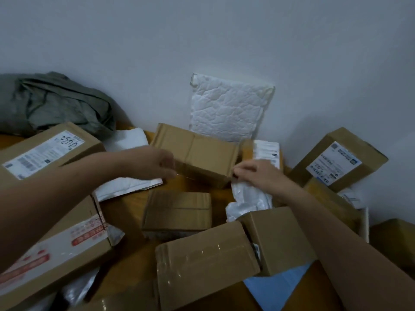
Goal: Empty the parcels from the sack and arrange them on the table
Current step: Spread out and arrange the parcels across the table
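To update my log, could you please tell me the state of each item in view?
Sack: crumpled, slumped.
Mailer: upright against wall.
Box: taped shut, between both hands.
Left hand: at box's left end, grip unclear.
Right hand: at box's right corner, grip unclear.
Right box: tilted, label up.

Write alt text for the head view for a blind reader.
The left hand and right hand reach to the ends of a box amid many parcels on a table. A white mailer leans on the wall; a grey sack lies at far left.
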